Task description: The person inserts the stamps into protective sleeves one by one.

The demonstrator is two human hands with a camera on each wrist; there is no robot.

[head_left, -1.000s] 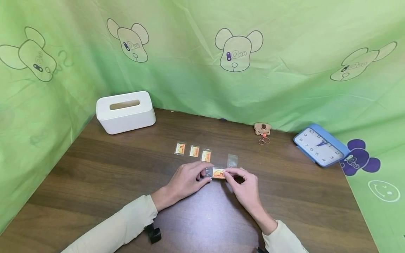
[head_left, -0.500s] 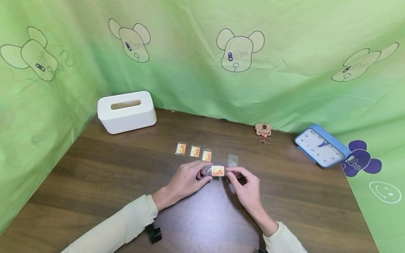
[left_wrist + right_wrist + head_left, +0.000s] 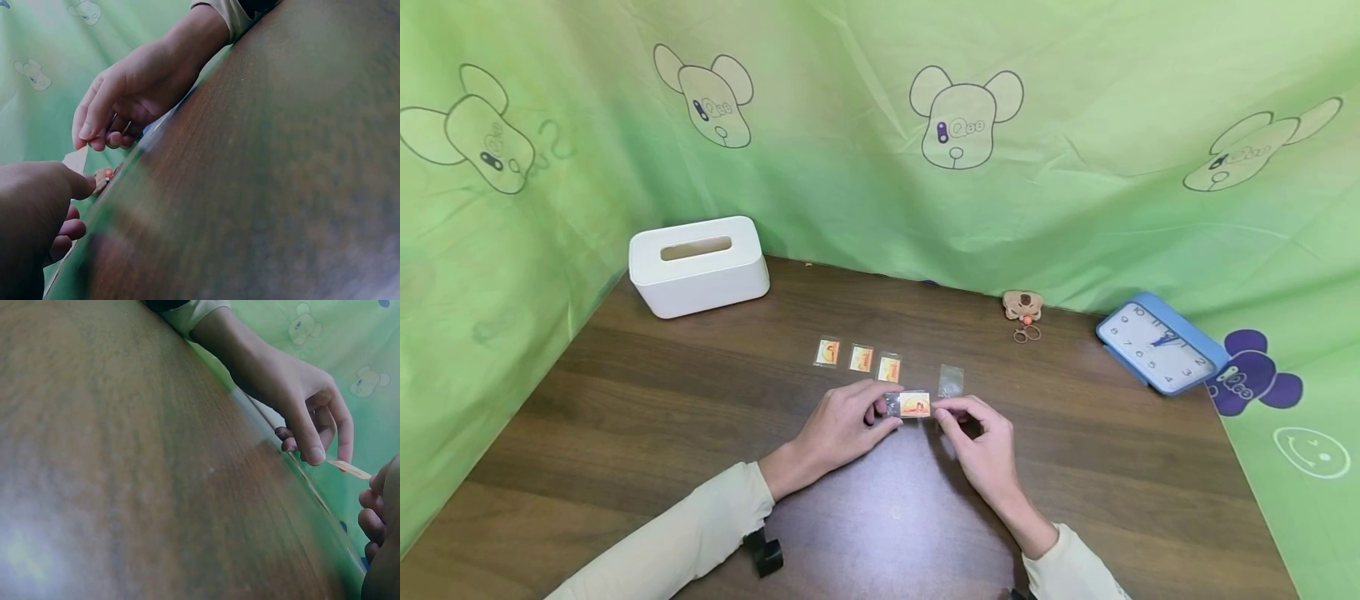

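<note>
In the head view a small orange-and-yellow picture card [image 3: 915, 405] projects to the right from a clear plastic sleeve [image 3: 892, 405]. My left hand [image 3: 842, 427] holds the sleeve at its left end, between thumb and fingers. My right hand [image 3: 983, 437] pinches the card's right edge with thumb and forefinger. Both wrist views show the card edge-on between the two hands, above the table. Just beyond lie three sleeved cards: a left one [image 3: 827, 352], a middle one [image 3: 861, 359] and a right one [image 3: 889, 367]. Another clear sleeve [image 3: 951, 381], with no picture in it, lies right of them.
A white tissue box [image 3: 700, 267] stands at the back left of the brown table [image 3: 647, 433]. Toward the back right are a bear-shaped keychain [image 3: 1022, 305] and a blue clock [image 3: 1161, 343]. A green printed curtain [image 3: 835, 150] encloses the table's back and sides.
The card has shifted slightly left and away from the person, and more of its picture shows. The right fingertips, earlier over its face, are now at its right edge. The left hand has barely moved.
</note>
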